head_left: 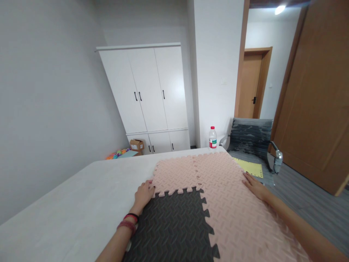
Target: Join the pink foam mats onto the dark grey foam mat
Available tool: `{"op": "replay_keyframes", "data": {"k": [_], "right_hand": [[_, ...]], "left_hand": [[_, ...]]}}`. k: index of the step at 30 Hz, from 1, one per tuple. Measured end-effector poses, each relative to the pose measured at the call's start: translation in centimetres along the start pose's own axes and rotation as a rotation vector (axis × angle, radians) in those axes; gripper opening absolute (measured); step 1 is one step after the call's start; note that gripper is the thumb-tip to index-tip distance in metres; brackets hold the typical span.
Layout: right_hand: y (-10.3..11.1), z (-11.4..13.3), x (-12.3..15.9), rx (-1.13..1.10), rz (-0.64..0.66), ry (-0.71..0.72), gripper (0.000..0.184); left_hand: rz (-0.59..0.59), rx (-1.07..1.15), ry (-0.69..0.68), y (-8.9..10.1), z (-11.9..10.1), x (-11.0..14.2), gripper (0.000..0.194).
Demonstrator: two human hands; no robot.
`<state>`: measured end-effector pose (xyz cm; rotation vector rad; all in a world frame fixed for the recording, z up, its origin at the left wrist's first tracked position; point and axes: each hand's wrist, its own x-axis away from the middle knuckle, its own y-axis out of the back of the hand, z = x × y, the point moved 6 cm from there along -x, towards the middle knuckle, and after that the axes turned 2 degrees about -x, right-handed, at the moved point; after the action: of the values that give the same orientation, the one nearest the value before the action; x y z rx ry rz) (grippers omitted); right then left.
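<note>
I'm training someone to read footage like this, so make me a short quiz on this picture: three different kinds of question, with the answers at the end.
1. Multiple choice. What colour is the cap on the bottle?
A) Blue
B) Red
C) Black

2. True or false? The left hand is nearer to the dark tile than the right hand is.

3. Fill in the blank. The interlocking tiles bordering the dark one are ___ in colour.

Key:
1. B
2. True; the left hand is at its far left corner, while the right hand is by the outer right edge of the mat.
3. Pink
</note>
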<state>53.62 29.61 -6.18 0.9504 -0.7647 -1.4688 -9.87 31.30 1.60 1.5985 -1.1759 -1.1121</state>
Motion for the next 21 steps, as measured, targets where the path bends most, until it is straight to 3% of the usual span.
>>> {"op": "replay_keyframes", "data": {"k": [11, 16, 21], "right_hand": [[-0.7, -1.2, -0.6, 0.015, -0.008, -0.001, 0.086], [-0.6, -1.2, -0.6, 0.022, -0.014, 0.005, 0.089], [-0.3, -0.8, -0.3, 0.008, -0.019, -0.006, 0.085]], "left_hand": [[0.026, -0.249, -0.112, -1.1, -0.5, 1.2, 0.047], [0.073, -0.309, -0.116, -0.6, -0.6, 1.7, 0.052], [0.145, -0.28, -0.292, -0.3, -3.7, 1.6, 0.055]]}}
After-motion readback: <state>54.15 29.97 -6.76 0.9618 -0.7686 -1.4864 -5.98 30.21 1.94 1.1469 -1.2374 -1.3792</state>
